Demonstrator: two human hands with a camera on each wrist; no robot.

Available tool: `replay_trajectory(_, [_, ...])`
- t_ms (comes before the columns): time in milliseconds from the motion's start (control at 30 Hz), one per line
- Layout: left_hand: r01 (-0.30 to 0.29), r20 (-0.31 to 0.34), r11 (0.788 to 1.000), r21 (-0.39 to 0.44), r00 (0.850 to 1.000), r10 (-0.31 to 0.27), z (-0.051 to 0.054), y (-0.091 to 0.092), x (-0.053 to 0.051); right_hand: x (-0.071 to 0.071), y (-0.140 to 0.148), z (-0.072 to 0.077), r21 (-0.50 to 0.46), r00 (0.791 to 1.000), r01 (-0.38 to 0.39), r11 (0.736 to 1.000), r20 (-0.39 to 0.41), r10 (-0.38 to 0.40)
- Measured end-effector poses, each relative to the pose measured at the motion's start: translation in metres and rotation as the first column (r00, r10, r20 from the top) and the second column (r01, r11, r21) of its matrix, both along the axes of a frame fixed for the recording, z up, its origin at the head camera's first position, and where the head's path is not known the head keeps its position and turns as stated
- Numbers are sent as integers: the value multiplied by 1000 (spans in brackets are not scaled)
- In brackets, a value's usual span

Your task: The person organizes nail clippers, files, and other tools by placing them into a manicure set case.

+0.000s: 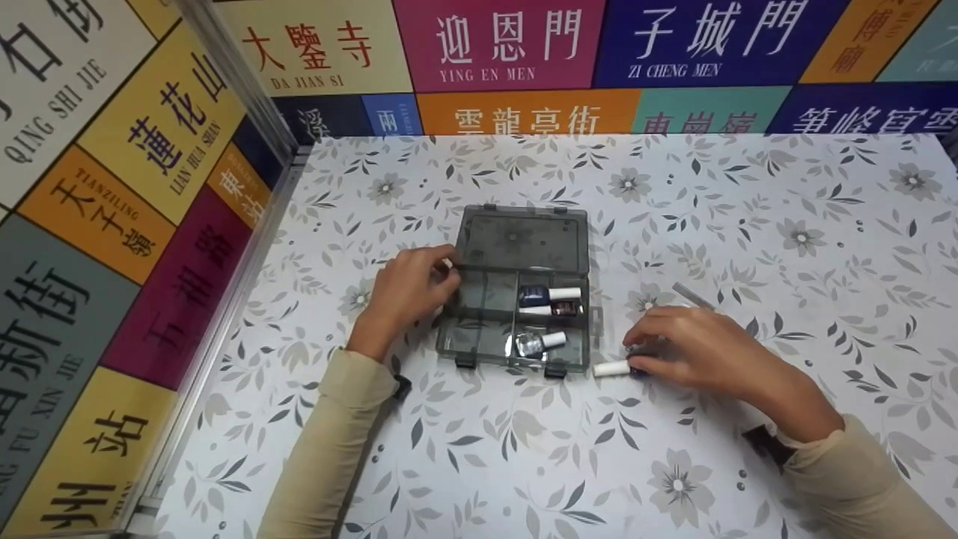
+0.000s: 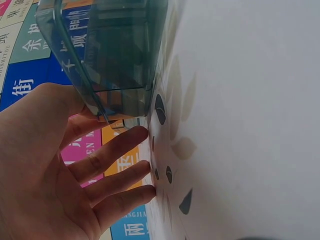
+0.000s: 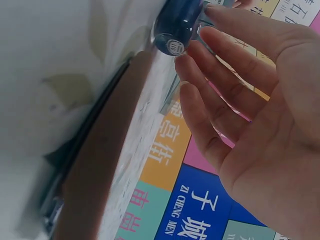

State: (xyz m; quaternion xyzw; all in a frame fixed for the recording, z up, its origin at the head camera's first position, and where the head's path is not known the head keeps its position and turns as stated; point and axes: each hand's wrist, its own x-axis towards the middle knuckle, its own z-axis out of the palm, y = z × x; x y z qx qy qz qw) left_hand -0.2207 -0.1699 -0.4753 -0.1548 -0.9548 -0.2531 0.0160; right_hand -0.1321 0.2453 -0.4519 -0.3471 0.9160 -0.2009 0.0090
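A smoky translucent compartment box [image 1: 479, 340] lies open, its lid [image 1: 516, 239] folded back. My left hand [image 1: 408, 288] touches its left side with thumb and index finger; in the left wrist view the other fingers are stretched beside the box wall [image 2: 120, 50]. On the right, my right hand [image 1: 696, 344] holds a dark blue nail polish bottle with a white cap [image 1: 612, 368], lying just right of the box. Its round base [image 3: 172, 45] faces the right wrist camera. Inside the box's right compartments are a dark blue polish [image 1: 533, 296], a darker polish [image 1: 563, 308] and a silvery polish [image 1: 530, 344].
Behind my right hand lies a thin grey strip [image 1: 692, 295], partly hidden. A long brown strip [image 3: 100, 160] appears close up in the right wrist view, its kind unclear. The floral tabletop [image 1: 479, 464] is bordered by colourful sign panels [image 1: 509, 45] behind and at left.
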Motion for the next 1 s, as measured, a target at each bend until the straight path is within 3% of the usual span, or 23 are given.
replay_trajectory(333, [2,-13,1000,2,1000,-2,-1,-1,0,6,7,-1,37,1000,14,999,15,-15])
replay_trajectory(533, [-3,-10,1000,-1,1000,3,0,0,0,9,10,0,70,998,5,998,63,-9])
replay_trajectory(1000, [-3,6,1000,-5,1000,3,2,1,1,8,8,-5,74,995,-5,997,102,-3])
